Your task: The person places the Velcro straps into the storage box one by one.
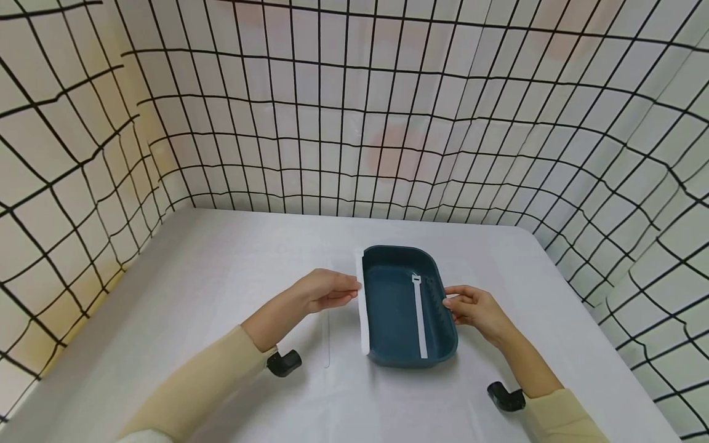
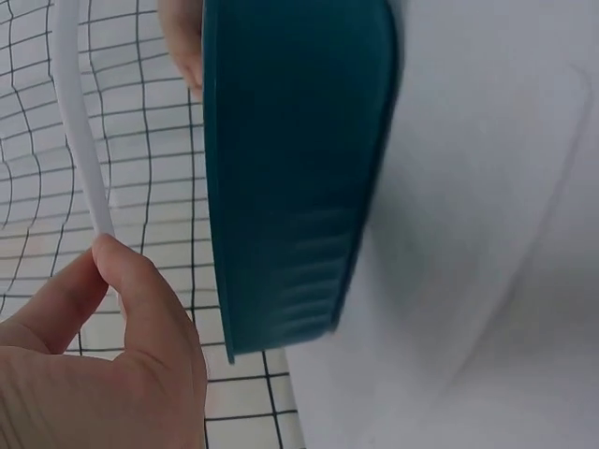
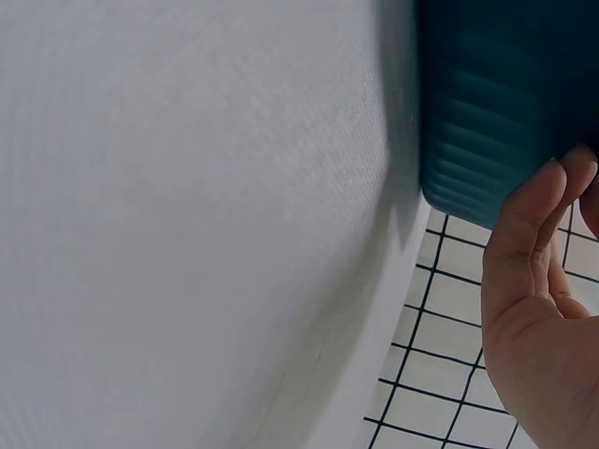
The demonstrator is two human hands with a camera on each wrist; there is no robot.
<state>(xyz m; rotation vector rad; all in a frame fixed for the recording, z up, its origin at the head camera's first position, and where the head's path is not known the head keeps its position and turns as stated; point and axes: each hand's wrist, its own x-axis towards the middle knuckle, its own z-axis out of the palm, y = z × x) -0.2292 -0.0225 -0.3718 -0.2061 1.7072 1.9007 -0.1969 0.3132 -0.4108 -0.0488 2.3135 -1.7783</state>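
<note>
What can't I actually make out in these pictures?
Head view: underside of the dark teal, rounded-rectangular plastic box, hidden by its own floor.
Left wrist view: upper end of the long, thin, white plastic-looking piece, cut off by the top edge.
Right wrist view: part of the right hand, cut off by the right edge.

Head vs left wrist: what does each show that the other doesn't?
Head only: the floor of the blue container, the white strip inside it, and the black wrist devices by both sleeves.

Left wrist only: ribs on the container's outer wall, and a clear gap between its rim and the narrow white piece.

Both: the container, the left hand pinching that piece, the right hand, the white table and the grid backdrop.
</note>
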